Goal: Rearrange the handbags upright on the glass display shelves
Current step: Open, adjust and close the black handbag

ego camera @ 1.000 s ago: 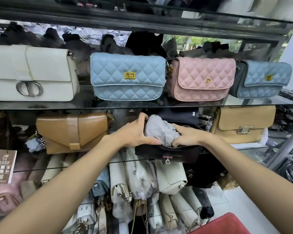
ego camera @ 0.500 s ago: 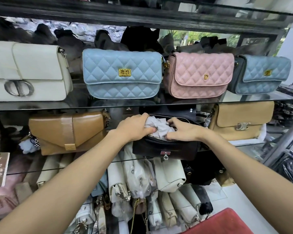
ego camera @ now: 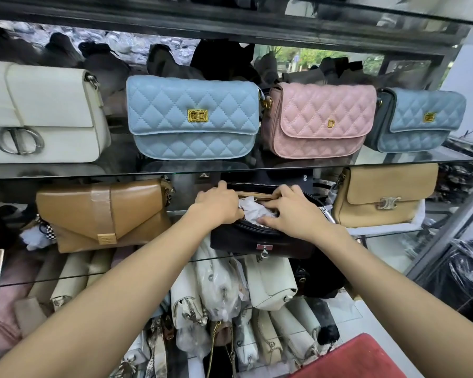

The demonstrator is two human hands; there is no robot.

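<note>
- We see a black handbag (ego camera: 257,240) sitting on the middle glass shelf (ego camera: 388,230), btwn a tan envelope-flap bag (ego camera: 101,214) on the left and a beige bag w/ metal clasp (ego camera: 382,195) on the right.
- Its top zip is open; crumpled white stuffing paper (ego camera: 253,210) shows in the opening.
- Left hand (ego camera: 217,204): fingers curled over the bag's left top edge and onto the paper, gripping there.
- Right hand (ego camera: 292,212): fingers bent, spread across the opening, tips pressing on the paper and the far rim; thumb lies along the near zip edge. Whether it's actually pinching the paper we can't tell, since the hand covers it.
- A small silver tag hangs from a red tab on the bag's front.
- Upper glass shelf (ego camera: 66,171), all upright, left to right: white bag w/ round silver clasp (ego camera: 38,113), light-blue quilted bag (ego camera: 193,117), pink quilted bag (ego camera: 320,120), smaller blue quilted bag (ego camera: 418,120).
- Below the middle shelf: many pale bags packed close, some in plastic wrap.
- Red object (ego camera: 366,358) at bottom right corner.
</note>
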